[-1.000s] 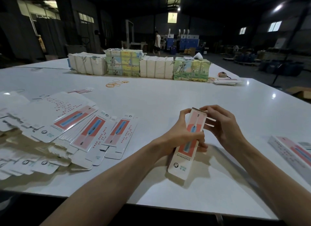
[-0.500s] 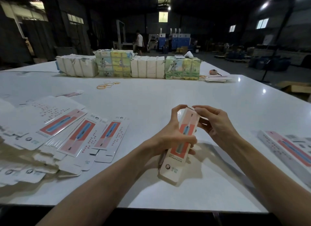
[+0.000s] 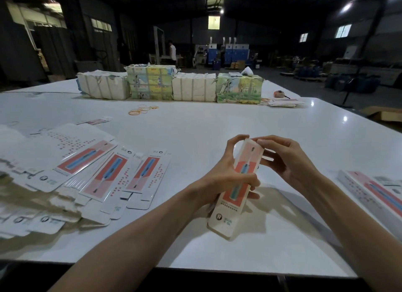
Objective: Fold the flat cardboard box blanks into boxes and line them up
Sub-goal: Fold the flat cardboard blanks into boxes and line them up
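A long narrow box (image 3: 232, 207), white with a red panel and a blue toothbrush picture, is held upright and tilted over the white table (image 3: 217, 126). My left hand (image 3: 228, 176) grips its middle, thumb and forefinger reaching to the top end. My right hand (image 3: 285, 159) pinches the top flap with curled fingertips. A spread pile of flat box blanks (image 3: 91, 172) lies at the left. Folded boxes (image 3: 374, 191) lie at the right edge.
Wrapped bundles of packs (image 3: 169, 85) stand in a row at the table's far side. Rubber bands (image 3: 141, 110) lie in front of them, and a thin stack of blanks (image 3: 282, 102) at the far right. A person (image 3: 173, 52) stands far off.
The box has stayed in both hands. My right fingers have shifted over its top end and the flap there has gone down. The view has shifted slightly.
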The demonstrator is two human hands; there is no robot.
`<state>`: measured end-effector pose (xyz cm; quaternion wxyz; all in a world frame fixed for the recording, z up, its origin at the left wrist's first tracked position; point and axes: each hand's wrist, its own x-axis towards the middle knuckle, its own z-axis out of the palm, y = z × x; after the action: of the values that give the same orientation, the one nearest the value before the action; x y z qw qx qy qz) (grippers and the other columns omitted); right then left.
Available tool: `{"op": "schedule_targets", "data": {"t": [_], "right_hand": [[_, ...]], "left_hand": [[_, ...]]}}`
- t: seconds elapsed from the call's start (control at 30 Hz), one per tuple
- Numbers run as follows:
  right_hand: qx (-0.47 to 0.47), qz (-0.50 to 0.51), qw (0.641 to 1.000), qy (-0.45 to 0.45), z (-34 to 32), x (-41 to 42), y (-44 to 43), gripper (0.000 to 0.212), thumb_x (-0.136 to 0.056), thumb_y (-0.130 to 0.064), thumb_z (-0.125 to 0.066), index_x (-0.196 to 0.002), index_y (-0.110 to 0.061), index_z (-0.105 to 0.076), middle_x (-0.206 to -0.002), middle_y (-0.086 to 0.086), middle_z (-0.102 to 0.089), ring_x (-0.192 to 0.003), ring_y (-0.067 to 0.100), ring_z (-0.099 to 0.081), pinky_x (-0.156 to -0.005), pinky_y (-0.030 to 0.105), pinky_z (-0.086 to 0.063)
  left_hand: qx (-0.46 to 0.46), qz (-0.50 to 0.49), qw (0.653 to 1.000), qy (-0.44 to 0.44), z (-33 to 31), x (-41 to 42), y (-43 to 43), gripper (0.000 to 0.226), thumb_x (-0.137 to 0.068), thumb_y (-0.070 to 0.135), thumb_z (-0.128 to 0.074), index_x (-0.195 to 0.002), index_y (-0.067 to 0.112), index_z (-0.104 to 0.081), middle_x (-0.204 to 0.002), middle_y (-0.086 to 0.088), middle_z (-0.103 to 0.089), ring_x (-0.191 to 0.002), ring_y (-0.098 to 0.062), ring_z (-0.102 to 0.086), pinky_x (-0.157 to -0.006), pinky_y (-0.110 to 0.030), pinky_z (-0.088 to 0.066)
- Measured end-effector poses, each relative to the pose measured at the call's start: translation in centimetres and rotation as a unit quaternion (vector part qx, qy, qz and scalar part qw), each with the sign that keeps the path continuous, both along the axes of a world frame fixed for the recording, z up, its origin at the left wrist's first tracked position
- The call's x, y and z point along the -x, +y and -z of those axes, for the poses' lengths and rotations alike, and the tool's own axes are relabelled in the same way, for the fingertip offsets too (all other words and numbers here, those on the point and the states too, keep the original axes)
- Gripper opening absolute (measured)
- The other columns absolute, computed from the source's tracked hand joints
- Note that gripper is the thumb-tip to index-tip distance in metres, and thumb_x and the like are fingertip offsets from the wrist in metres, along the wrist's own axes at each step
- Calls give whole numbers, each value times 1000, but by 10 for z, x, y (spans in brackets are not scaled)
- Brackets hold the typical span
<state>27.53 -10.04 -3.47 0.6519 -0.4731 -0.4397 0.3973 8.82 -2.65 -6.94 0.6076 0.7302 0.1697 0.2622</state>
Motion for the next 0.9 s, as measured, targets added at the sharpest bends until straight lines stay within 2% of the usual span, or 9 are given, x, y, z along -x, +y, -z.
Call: {"op": "schedule_targets", "data": {"t": [0.13,0.37,0.53,0.67,0.8,0.9], "right_hand": [[-9,-6,999,-53,3,7,2,26,-95,-25,-71,-112,-8,-80,-115,15,-76,-111,33,-73,-84,39,-63],[-51,51,987,-145,12,29,3,25,-98,-23,-73,-121,-13,-73,-111,6,-77,-104,30,-75,-90,39,-63],[-50,63,989,-126,18,31,1,19,-97,-18,-73,-113,-6,-77,-101,12,-79,-97,31,-77,-90,36,-63],[-59,63,989,-118,20,35,0,19,-98,-19,-71,-112,-7,-77,-101,10,-80,-95,29,-78,-83,29,-62],[-59,83,985,-137,27,40,4,25,-102,-26,-67,-126,-18,-71,-111,-1,-77,-105,19,-76,-82,27,-62],[-50,110,972,-201,30,38,9,43,-103,-35,-64,-144,-27,-54,-127,-12,-68,-112,5,-70,-86,22,-60]], "left_hand": [[46,-2,999,-11,-1,4,3,100,-78,7,-86,-136,65,-28,-126,-14,-51,-88,-27,-78,-70,-42,-65],[50,-27,998,-15,-3,6,9,96,-80,7,-85,-137,59,-28,-120,-17,-56,-82,-28,-78,-71,-41,-65],[42,-40,998,3,2,5,5,91,-81,12,-86,-134,59,-29,-117,-14,-59,-82,-30,-78,-69,-40,-65],[53,-37,998,-9,1,7,3,91,-80,12,-87,-134,58,-30,-118,-16,-60,-80,-32,-78,-71,-40,-65],[78,-48,996,-16,0,6,4,95,-77,19,-90,-138,59,-28,-122,-16,-62,-87,-33,-77,-76,-41,-65],[94,-59,994,-26,1,5,7,97,-80,24,-88,-141,63,-23,-128,-11,-61,-96,-35,-76,-80,-40,-65]]}}
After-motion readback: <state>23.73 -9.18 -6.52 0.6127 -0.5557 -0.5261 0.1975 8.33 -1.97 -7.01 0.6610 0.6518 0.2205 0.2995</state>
